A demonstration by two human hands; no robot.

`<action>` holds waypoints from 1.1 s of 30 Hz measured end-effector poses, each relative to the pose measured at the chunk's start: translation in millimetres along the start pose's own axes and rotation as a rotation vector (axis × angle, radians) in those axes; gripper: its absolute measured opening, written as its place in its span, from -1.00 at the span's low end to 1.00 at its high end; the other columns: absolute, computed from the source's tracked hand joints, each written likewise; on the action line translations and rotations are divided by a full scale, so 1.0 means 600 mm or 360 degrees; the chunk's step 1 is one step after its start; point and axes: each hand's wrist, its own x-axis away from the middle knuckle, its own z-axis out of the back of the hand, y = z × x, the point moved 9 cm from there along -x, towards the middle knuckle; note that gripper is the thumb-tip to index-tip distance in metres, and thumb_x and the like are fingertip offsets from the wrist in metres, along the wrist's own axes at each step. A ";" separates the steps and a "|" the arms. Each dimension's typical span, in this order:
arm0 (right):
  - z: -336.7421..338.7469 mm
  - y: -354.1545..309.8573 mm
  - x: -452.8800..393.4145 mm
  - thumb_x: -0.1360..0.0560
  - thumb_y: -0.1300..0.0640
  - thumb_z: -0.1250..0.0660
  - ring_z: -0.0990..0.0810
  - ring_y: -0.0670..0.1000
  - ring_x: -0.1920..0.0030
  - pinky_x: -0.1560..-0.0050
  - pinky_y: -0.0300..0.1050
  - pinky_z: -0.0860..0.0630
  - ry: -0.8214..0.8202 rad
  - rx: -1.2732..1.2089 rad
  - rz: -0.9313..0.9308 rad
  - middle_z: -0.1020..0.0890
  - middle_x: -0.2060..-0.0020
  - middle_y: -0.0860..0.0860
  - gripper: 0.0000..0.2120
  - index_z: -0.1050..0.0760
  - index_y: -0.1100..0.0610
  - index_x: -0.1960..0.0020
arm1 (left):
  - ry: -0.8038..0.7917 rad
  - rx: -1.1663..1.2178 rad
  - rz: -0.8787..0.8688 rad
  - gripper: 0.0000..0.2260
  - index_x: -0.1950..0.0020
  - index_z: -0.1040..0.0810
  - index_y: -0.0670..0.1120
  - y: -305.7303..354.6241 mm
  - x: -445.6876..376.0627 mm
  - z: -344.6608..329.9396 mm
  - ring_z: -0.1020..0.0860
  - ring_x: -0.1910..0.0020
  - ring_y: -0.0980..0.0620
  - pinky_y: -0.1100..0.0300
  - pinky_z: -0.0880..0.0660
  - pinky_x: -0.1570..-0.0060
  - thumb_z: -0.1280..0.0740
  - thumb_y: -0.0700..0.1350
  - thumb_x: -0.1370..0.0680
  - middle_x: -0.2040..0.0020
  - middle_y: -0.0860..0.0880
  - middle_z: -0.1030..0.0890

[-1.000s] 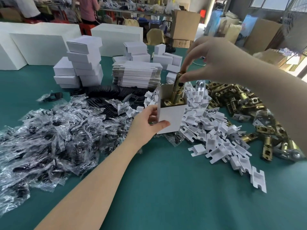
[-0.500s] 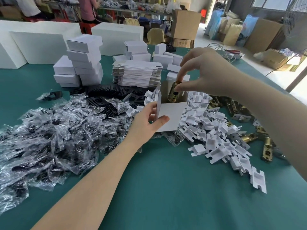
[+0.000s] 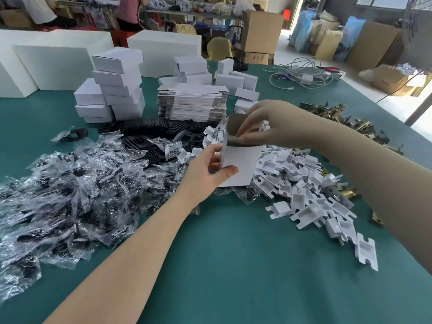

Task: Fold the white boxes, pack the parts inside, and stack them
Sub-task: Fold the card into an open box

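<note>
The left hand (image 3: pixel 205 169) grips the white box (image 3: pixel 240 164) by its left side, thumb on the front, holding it upright over the green table (image 3: pixel 233 265) beside the white clips (image 3: pixel 304 183). The right hand (image 3: pixel 268 127) pinches the box's top flap (image 3: pixel 233 127), fingers curled at the open mouth

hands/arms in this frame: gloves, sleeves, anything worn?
Nothing worn that shows. The left hand and right hand are bare, no gloves, and both forearms are bare with no sleeve in view. No rings, watch or wristband visible.
</note>
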 end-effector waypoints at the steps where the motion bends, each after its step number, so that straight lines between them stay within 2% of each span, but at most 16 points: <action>1: 0.005 0.005 0.002 -0.49 -0.10 -0.40 -0.51 -0.19 0.01 0.04 -0.35 -0.38 -0.0001 -0.0069 -0.0036 -0.59 0.00 -0.16 -0.85 -0.64 -0.10 -0.01 | -0.0006 -0.0025 -0.0005 -0.66 -0.21 -0.47 0.15 0.001 0.000 -0.001 -0.66 0.00 0.01 0.18 -0.61 0.09 -0.48 -0.10 -0.51 -0.09 0.00 -0.67; 4: 0.048 0.036 0.014 -0.48 -0.16 -0.36 -0.57 -0.33 0.19 0.21 -0.47 -0.42 0.0227 -0.0249 -0.0178 -0.60 0.17 -0.28 -0.87 -0.58 -0.12 0.06 | -0.0007 -0.0060 -0.0004 -0.68 -0.18 -0.45 0.20 0.002 0.000 -0.001 -0.66 0.01 0.07 0.21 -0.61 0.07 -0.46 -0.07 -0.52 -0.09 0.04 -0.67; 7: 0.079 0.113 0.047 -0.57 -0.19 -0.27 -0.43 -0.25 0.56 0.49 -0.41 -0.35 0.0648 -0.0208 -0.0476 -0.55 0.47 -0.16 -0.66 -0.57 0.01 0.23 | 0.0006 -0.0071 0.0035 -0.70 -0.16 -0.44 0.24 0.000 -0.001 0.000 -0.65 0.05 0.13 0.31 -0.55 0.17 -0.44 -0.06 -0.54 -0.07 0.09 -0.66; 9: 0.045 0.163 0.067 -0.62 -0.13 -0.20 -0.32 -0.19 0.66 0.60 -0.37 -0.30 0.0594 -0.0113 -0.0726 -0.57 0.48 -0.06 -0.59 -0.59 0.11 0.22 | 0.0018 -0.0091 0.0040 -0.71 -0.12 -0.42 0.27 0.002 -0.001 0.001 -0.64 0.09 0.20 0.40 -0.50 0.22 -0.42 -0.06 -0.55 -0.04 0.12 -0.65; 11: -0.021 0.193 0.078 -0.65 -0.02 -0.18 -0.42 -0.17 0.55 0.53 -0.32 -0.42 0.0325 -0.0014 -0.0851 -0.67 0.21 0.00 -0.69 -0.59 0.15 0.03 | 0.0026 -0.0124 0.0023 -0.70 -0.11 -0.40 0.28 0.006 -0.001 0.000 -0.63 0.11 0.26 0.44 -0.47 0.25 -0.41 -0.07 -0.56 -0.03 0.15 -0.63; 12: -0.050 0.197 0.082 -0.64 0.01 -0.20 -0.51 -0.13 0.43 0.40 -0.24 -0.54 0.0213 0.0036 -0.0861 -0.66 0.07 0.00 -0.74 -0.57 0.15 -0.12 | 0.0030 -0.0134 0.0018 -0.70 -0.11 -0.40 0.28 0.007 0.000 0.001 -0.63 0.11 0.27 0.45 -0.47 0.24 -0.41 -0.07 -0.56 -0.04 0.15 -0.63; 13: -0.072 0.197 0.086 -0.62 0.00 -0.23 -0.57 -0.09 0.31 0.23 -0.13 -0.62 0.0149 0.0065 -0.0868 -0.65 0.00 -0.01 -0.70 -0.54 0.13 -0.24 | 0.0033 -0.0139 0.0017 -0.70 -0.11 -0.39 0.28 0.007 0.000 0.001 -0.63 0.10 0.26 0.44 -0.47 0.23 -0.41 -0.07 -0.56 -0.05 0.15 -0.62; 14: -0.089 0.196 0.089 -0.60 -0.06 -0.27 -0.59 -0.07 0.21 0.10 -0.04 -0.64 0.0118 0.0065 -0.0871 -0.63 0.02 -0.02 -0.65 -0.52 0.11 -0.28 | 0.0035 -0.0140 0.0017 -0.69 -0.11 -0.39 0.28 0.006 0.000 0.001 -0.63 0.09 0.25 0.43 -0.48 0.22 -0.41 -0.08 -0.56 -0.06 0.14 -0.62; 17: -0.117 0.187 0.090 -0.52 -0.19 -0.34 -0.58 -0.06 0.13 0.02 0.00 -0.62 0.0080 0.0059 -0.0852 -0.62 0.06 -0.04 -0.63 -0.57 0.06 -0.14 | 0.0040 -0.0138 0.0011 -0.69 -0.12 -0.40 0.26 0.005 0.001 0.002 -0.63 0.07 0.22 0.40 -0.51 0.16 -0.41 -0.09 -0.56 -0.09 0.12 -0.62; 21: -0.127 0.187 0.092 -0.50 -0.08 -0.40 -0.59 0.02 0.01 -0.04 0.04 -0.59 0.0087 0.0074 -0.0902 -0.61 -0.01 -0.01 -0.69 -0.53 0.03 -0.18 | 0.0049 -0.0155 0.0008 -0.67 -0.13 -0.39 0.27 0.006 0.002 0.003 -0.62 0.05 0.23 0.41 -0.50 0.14 -0.42 -0.09 -0.55 -0.11 0.14 -0.61; 26: -0.119 0.186 0.096 -0.48 0.05 -0.41 -0.56 -0.07 0.15 0.08 -0.09 -0.56 0.0166 -0.0034 -0.0896 -0.57 0.17 -0.08 -0.77 -0.58 0.04 -0.12 | 0.0044 -0.0136 0.0021 -0.68 -0.14 -0.39 0.26 0.007 0.003 0.002 -0.63 0.05 0.20 0.38 -0.52 0.13 -0.42 -0.09 -0.56 -0.11 0.11 -0.62; 30: -0.112 0.187 0.108 -0.49 0.05 -0.40 -0.61 -0.08 0.21 0.07 0.01 -0.64 0.0198 -0.0063 -0.0914 -0.59 0.19 -0.12 -0.91 -0.58 0.02 0.03 | 0.0057 -0.0109 0.0023 -0.69 -0.14 -0.40 0.22 0.009 0.003 0.003 -0.63 0.05 0.19 0.38 -0.51 0.14 -0.42 -0.12 -0.56 -0.11 0.10 -0.62; 33: -0.103 0.187 0.114 -0.49 0.06 -0.40 -0.61 -0.09 0.23 0.15 -0.06 -0.63 0.0275 -0.0112 -0.0901 -0.61 0.21 -0.14 -0.96 -0.59 0.02 0.10 | 0.0098 -0.0055 0.0033 -0.71 -0.13 -0.42 0.20 0.008 0.003 0.006 -0.64 0.02 0.14 0.31 -0.55 0.11 -0.42 -0.12 -0.56 -0.10 0.11 -0.62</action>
